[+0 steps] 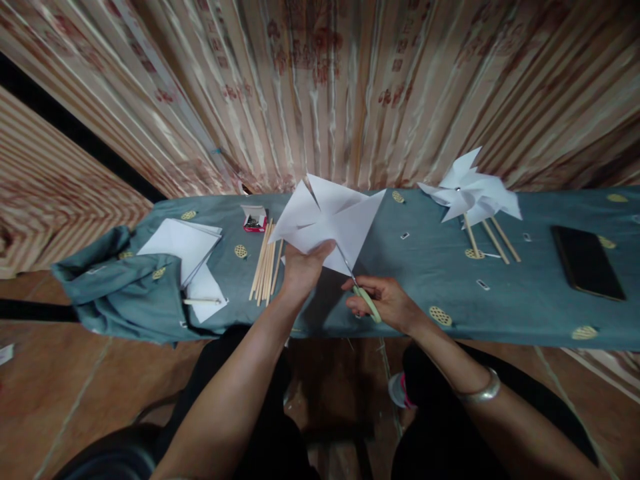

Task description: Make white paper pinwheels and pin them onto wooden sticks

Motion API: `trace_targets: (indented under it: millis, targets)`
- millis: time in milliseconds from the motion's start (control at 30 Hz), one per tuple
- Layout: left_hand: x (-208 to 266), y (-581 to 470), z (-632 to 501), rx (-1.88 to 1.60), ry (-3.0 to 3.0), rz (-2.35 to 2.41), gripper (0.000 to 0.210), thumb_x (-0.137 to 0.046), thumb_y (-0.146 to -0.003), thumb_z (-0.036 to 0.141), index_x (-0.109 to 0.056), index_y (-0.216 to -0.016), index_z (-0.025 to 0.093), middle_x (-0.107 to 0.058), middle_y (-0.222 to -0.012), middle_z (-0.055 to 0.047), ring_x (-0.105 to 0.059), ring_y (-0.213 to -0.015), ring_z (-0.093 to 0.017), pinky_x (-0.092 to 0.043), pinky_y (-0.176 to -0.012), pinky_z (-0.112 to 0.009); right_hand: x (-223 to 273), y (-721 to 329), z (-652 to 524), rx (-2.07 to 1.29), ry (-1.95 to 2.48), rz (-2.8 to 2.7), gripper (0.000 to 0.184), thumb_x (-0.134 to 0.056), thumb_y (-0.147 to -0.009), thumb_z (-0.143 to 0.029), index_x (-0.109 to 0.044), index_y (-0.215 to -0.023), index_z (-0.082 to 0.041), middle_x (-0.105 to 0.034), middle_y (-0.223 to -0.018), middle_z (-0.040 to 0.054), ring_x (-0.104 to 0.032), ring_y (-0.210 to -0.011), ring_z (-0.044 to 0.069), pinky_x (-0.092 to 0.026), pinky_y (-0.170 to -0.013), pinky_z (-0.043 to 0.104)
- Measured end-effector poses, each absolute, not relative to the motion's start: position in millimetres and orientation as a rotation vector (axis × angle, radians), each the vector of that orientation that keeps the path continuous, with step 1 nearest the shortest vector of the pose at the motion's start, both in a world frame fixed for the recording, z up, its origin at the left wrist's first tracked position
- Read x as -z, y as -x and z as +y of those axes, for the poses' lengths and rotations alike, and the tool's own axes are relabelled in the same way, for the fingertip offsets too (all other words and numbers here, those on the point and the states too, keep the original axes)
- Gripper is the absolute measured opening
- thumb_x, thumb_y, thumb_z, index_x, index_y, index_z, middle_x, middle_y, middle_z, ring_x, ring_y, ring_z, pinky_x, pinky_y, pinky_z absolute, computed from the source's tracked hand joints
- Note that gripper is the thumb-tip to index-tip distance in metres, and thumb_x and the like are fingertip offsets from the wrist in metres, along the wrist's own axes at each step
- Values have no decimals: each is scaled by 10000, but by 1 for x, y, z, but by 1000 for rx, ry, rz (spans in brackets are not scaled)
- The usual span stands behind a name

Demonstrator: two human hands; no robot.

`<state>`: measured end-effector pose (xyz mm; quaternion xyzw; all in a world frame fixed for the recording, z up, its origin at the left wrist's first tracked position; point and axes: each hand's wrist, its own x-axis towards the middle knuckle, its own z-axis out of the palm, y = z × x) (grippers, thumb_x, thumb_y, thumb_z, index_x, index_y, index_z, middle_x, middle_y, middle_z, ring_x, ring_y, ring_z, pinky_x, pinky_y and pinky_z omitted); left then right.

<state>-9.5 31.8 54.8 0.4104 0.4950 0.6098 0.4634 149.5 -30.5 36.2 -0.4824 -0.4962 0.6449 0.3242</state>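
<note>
A white paper square (333,217) with slits cut from its corners toward the middle is held up over the table. My left hand (305,267) grips its near edge, thumb on top. In my right hand (385,301) are scissors (367,303) with light green handles. Their blades lie at the paper's near corner, along a cut line; how far apart the blades are is hard to see. Just left of the paper lie several thin wooden sticks (263,263), next to a small red and white box (255,219) with its lid up and small dark metal pieces inside.
Finished paper pinwheels (473,190) on sticks lie to the right, with a dark phone-like slab (587,262) beyond them. White paper sheets (180,247) are stacked at the left by bunched cloth (135,293). A green patterned tablecloth (525,313) covers the table; a curtain (325,87) hangs behind.
</note>
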Motion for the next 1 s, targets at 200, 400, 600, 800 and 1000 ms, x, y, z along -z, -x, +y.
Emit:
trace_targets:
  millis: [200, 400, 600, 800, 1000]
  targets:
    - [-56, 11, 31, -1512, -1009, 1242, 556, -788, -567, 246, -635, -1095, 161, -745, -940, -89, -703, -860, -244, -564, -786, -356, -39, -148, -30, -1702, 1290, -1258, 499, -849, -561, -499, -676, -895, -171, -609, -547, -46, -546, -489, 93, -453, -481, 224]
    - [-57, 13, 31, -1500, -1058, 1258, 562, -775, -585, 250, -625, -1119, 159, -742, -970, -96, -703, -889, -257, -561, -810, -373, -42, -145, -30, -1714, 1300, -1217, 509, -875, -511, -469, -677, -867, -165, -592, -527, -66, -535, -470, 79, -459, -483, 215]
    - [-58, 13, 28, -1444, -1062, 1274, 535, -779, -599, 252, -632, -1109, 179, -737, -1002, -104, -701, -919, -268, -562, -829, -390, -40, -145, -30, -1702, 1301, -1222, 487, -850, -548, -475, -671, -884, -172, -605, -541, -58, -542, -490, 86, -456, -487, 217]
    - [-57, 11, 26, -1417, -1103, 1278, 520, -767, -610, 234, -631, -1107, 168, -739, -985, -105, -701, -901, -267, -561, -822, -393, -39, -145, -30, -1705, 1303, -1189, 503, -853, -535, -476, -672, -893, -172, -625, -568, -49, -559, -498, 94, -476, -499, 231]
    - [-58, 11, 27, -1425, -1088, 1285, 494, -765, -614, 220, -643, -1089, 160, -746, -941, -97, -697, -888, -259, -564, -816, -377, -39, -144, -29, -1693, 1306, -1174, 499, -862, -518, -474, -668, -870, -178, -610, -542, -61, -547, -476, 87, -463, -488, 226]
